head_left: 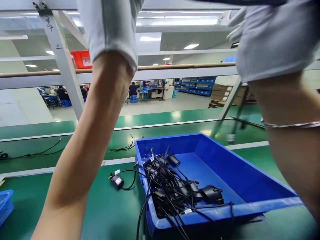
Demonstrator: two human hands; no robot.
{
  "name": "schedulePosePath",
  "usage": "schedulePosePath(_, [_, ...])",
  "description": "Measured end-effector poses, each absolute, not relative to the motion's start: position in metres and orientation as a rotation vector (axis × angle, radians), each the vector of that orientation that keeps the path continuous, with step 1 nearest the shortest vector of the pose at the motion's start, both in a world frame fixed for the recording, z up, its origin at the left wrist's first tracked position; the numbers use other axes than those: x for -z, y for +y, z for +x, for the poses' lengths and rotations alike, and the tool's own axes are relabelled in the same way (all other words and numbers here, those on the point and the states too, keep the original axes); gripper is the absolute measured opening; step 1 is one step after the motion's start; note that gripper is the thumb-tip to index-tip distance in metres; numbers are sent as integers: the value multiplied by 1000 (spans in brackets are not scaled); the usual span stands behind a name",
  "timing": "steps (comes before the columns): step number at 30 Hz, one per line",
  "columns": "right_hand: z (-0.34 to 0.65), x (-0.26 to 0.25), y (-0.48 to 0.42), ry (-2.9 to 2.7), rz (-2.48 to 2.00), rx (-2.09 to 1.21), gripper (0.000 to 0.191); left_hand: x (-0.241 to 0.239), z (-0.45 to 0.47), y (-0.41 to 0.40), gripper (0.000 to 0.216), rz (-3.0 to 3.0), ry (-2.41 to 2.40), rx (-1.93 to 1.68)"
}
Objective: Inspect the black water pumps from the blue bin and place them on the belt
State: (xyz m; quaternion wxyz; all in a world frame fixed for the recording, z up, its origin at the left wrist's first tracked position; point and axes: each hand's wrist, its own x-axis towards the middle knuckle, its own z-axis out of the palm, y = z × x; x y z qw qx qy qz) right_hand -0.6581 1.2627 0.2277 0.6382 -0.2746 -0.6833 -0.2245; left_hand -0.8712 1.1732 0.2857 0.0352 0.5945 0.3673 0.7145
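Observation:
Both arms reach up past the top edge of the head view. My left hand (112,26) wears a white glove; only its cuff and lower part show, the fingers being cut off. My right hand (275,43), also white-gloved, is blurred at the top right, so its grip cannot be made out. A dark, blurred strip (240,2) crosses the top edge near my right hand. Below the arms sits a blue bin (215,170) with several black cylindrical parts (211,193) and tangled black cables. One black cylinder (116,181) hangs outside its left side on a cable.
Beneath the bin lies a green work surface (112,210) with white strips. Loose black cables (32,155) lie to the left, above a small blue bin (5,203). A metal frame (62,60) carries a red bin (81,59). People sit at distant benches.

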Motion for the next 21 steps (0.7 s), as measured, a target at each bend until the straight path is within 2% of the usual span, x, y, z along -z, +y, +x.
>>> schedulePosePath(1, [-657,-229,1268,-1656,-652,583,56,-277,-877,1175,118,1746,882,-2256])
schedulePosePath(3, [-662,-216,1278,-1950,-839,587,50,-250,-888,1183,100,1548,487,-2208])
schedulePosePath(5, [-676,-184,1284,-2210,-1025,453,39,-210,-898,1195,72,1377,473,-2043])
schedulePosePath(7, [-694,-142,1282,-2412,-1066,212,27,-161,-906,1205,56,1196,673,-1884])
schedulePosePath(10, [-717,-81,1266,-2567,-1002,-322,28,-88,-913,1210,41,615,627,-1765])
schedulePosePath(12, [-726,-52,1253,-2533,-940,-607,38,-48,-913,1204,43,309,526,-1634])
schedulePosePath(14, [-730,-33,1242,-2415,-845,-724,47,-20,-911,1195,50,107,442,-1528])
schedulePosePath(18, [-733,-14,1229,-2269,-805,-770,48,8,-908,1176,62,-27,342,-1408])
schedulePosePath(21, [-733,-4,1223,-2261,-831,-768,47,21,-908,1169,58,-8,219,-1373])
